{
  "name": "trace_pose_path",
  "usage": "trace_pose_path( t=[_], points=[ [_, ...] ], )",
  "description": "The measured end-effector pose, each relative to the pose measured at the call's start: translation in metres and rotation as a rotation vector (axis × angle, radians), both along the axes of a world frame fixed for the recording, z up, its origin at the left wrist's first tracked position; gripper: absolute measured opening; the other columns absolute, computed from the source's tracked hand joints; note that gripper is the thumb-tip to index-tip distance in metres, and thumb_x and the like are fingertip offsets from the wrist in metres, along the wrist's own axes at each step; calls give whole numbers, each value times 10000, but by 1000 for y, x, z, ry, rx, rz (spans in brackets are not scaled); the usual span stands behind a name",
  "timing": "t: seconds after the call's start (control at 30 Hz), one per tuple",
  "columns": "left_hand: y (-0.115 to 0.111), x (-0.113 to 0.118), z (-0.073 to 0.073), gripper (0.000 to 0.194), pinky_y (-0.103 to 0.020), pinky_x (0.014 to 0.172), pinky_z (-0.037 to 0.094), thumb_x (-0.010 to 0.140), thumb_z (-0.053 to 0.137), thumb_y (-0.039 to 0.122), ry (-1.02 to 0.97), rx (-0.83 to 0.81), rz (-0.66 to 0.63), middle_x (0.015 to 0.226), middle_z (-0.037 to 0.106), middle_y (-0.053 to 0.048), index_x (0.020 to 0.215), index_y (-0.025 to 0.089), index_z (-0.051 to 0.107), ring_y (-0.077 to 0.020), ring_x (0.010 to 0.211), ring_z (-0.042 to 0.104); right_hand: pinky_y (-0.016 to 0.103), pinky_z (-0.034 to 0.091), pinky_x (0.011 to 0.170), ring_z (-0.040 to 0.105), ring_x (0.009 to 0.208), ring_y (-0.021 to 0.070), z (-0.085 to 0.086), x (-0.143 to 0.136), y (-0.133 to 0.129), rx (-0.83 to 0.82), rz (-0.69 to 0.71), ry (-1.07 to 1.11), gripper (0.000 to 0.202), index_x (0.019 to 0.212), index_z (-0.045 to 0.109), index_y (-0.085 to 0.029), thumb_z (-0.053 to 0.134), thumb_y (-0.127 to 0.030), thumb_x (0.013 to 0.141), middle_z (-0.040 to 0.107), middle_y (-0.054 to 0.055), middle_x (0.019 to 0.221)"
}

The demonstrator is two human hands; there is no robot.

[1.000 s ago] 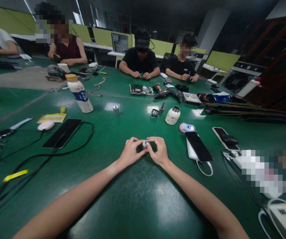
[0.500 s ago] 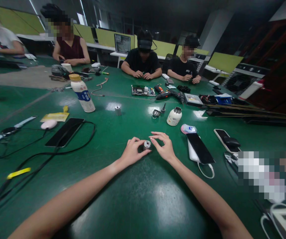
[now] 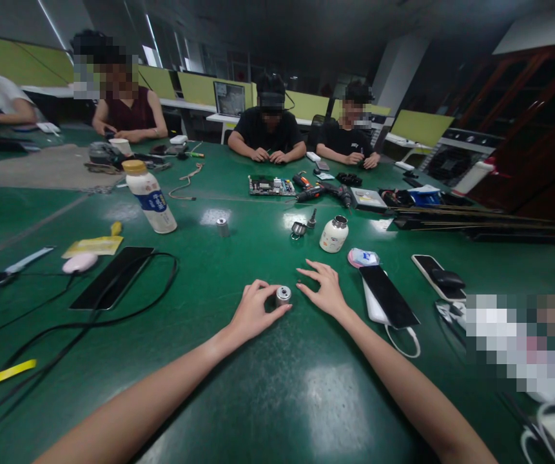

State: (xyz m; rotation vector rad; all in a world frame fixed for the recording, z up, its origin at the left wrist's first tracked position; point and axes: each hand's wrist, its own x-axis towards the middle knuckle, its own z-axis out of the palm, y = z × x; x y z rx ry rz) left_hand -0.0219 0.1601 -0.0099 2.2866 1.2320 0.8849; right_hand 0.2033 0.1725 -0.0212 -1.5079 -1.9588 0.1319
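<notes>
A small silver metal cylinder (image 3: 283, 296), with a dark hole in its top, stands upright on the green table. My left hand (image 3: 253, 309) holds it from the left, thumb and forefinger curved around its sides. To the right of it, my right hand (image 3: 324, 290) hovers with fingers spread, apart from the cylinder. A tiny dark speck (image 3: 299, 282) shows beside the right thumb tip; I cannot make out what it is or whether the thumb touches it. Farther off on the left stands a similar silver cylinder (image 3: 222, 227).
Ahead are a cream bottle (image 3: 334, 235), a steel lid (image 3: 298, 230), power drills (image 3: 338, 192) and a circuit board (image 3: 271, 187). Phones (image 3: 388, 296) lie right; a black cable (image 3: 175, 270), another phone (image 3: 113, 278) and a drink bottle (image 3: 150, 200) are left. Several people sit across the table.
My right hand has drawn back to the right, its thumb and fingers now farther from the cylinder. My left hand stays around the cylinder. The view has tilted up slightly.
</notes>
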Motion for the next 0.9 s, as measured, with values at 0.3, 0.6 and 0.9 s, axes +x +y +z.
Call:
trace_pose_path(
  t=[0.3,0.6,0.9],
  points=[
    [2,-1,-4,394,-390,870,430,799,686,463,-10,-8,-15,984,620,-54,1117,233,671,-239,960,565,462,424,955,677,943,227,27,-17,-6,11,75,322,287,1137,662,-271,667,-249,851,770,17,922],
    [2,-1,-5,354,-378,848,434,808,684,433,-2,18,-27,954,618,-52,1096,229,682,-233,938,567,432,396,954,655,1019,228,59,-47,-30,-64,244,282,303,1134,644,-279,681,-209,841,765,-2,959],
    [1,0,-1,355,-376,848,428,797,698,422,2,1,-28,953,643,-38,1108,253,679,-233,939,560,391,425,871,677,836,213,62,-44,-29,44,132,244,232,1028,671,-262,724,-281,802,725,-20,714]
  ],
)
